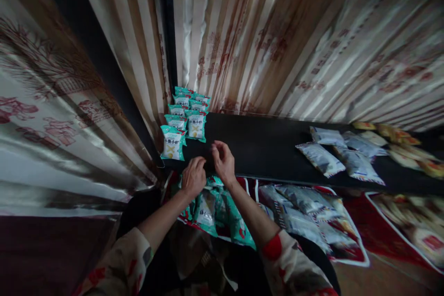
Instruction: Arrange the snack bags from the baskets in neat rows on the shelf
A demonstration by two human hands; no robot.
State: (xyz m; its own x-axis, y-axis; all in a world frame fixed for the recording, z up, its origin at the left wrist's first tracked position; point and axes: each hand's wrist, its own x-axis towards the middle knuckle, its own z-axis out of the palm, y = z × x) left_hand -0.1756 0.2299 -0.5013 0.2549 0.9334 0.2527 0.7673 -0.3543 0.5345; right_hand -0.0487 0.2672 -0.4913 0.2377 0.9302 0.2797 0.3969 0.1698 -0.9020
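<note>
My left hand [194, 178] hovers at the front edge of the black shelf [256, 143], its fingers loosely bent and no packet showing in them. Beside it, my right hand [225, 163] is raised over the shelf edge with fingers half curled and slightly apart; nothing shows in it either. Several green-and-white snack packets stand in two rows at the shelf's left end, with the front packet [172, 143] nearest my left hand and another packet [196, 126] behind my right. Below my wrists, a red bag with a white edge holds more green snack packets [206, 212], partly hidden by my forearms.
Silvery-white packets [322, 159] lie on the shelf to the right, with yellowish packets [404, 155] farther along. Another bag [362, 254] below holds silvery packets, and a third bag sits at far right. Printed curtains [243, 41] and a dark post [168, 27] border the shelf.
</note>
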